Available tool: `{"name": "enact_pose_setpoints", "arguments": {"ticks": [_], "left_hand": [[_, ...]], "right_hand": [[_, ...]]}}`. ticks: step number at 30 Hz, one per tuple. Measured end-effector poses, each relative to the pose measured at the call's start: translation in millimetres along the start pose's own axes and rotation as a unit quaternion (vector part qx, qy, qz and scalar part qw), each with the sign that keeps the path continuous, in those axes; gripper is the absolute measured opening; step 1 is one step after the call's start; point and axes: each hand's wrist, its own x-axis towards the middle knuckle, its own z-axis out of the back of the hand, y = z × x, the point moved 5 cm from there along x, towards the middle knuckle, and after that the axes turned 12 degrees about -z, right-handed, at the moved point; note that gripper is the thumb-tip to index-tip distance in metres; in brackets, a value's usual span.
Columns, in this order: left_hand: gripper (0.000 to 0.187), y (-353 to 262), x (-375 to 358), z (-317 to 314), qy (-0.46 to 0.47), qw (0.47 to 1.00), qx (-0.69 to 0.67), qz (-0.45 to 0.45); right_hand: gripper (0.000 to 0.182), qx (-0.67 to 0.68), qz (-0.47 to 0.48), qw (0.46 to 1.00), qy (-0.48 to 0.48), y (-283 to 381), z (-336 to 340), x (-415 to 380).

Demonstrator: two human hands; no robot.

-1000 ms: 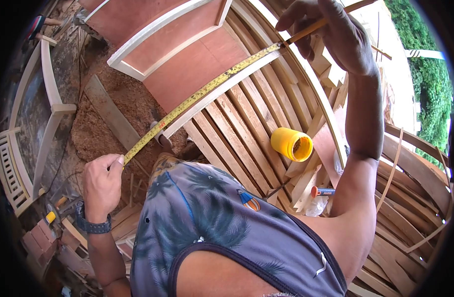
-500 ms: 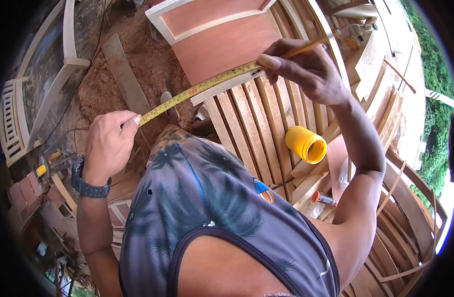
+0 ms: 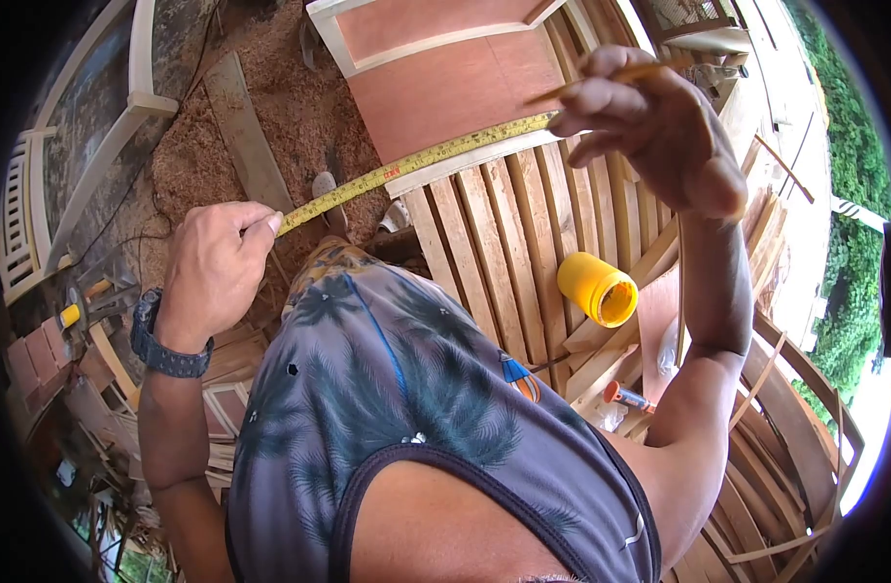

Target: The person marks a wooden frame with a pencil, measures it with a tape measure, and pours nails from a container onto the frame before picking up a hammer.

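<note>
my left hand (image 3: 222,264) pinches yellow tape measure (image 3: 426,158) by thumb and forefinger, seemingly to hold it straight along pale panel edge (image 3: 476,163); right hand (image 3: 667,146), fingers loosely spread, grips pencil (image 3: 560,92) between them, apparently leaving fingertips free near tape's far end; contact there unclear.

Tape measure (image 3: 416,162) along panel's (image 3: 450,83) near edge, jar (image 3: 583,280) on wooden strips (image 3: 511,248), sawdust (image 3: 188,160) left of panel

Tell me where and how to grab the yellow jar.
Grip the yellow jar around its round wall, back from the mouth, probably from above: that wall shows unobstructed, while the open mouth faces the view's lower right. The right hand is nearer but holds a pencil.
</note>
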Motion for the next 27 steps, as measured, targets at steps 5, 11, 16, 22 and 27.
{"name": "enact_pose_setpoints", "arguments": {"ticks": [5,11,16,22,27], "left_hand": [[0.028,1.8,-0.8,-2.4,-0.023,1.000,0.002,-0.016],[0.028,1.3,-0.4,-2.0,-0.017,1.000,-0.003,-0.016],[0.027,2.6,-1.2,-3.0,-0.017,1.000,-0.012,-0.012],[0.026,1.0,-0.6,-1.1,-0.001,1.000,-0.002,-0.002],[0.026,2.1,-0.5,-1.0,-0.001,1.000,-0.001,-0.010]], "right_hand": [[0.051,0.015,-0.053,0.998,-0.002,-26.6,5.3,3.6],[0.040,-0.292,0.089,0.952,0.032,-47.3,-12.0,18.7],[0.026,-0.242,-0.016,0.969,-0.045,-47.8,-27.5,21.0],[0.024,-0.288,0.025,0.957,-0.018,-50.7,-25.8,24.9],[0.024,-0.326,0.002,0.945,-0.022,-50.6,-28.1,25.7]]}}
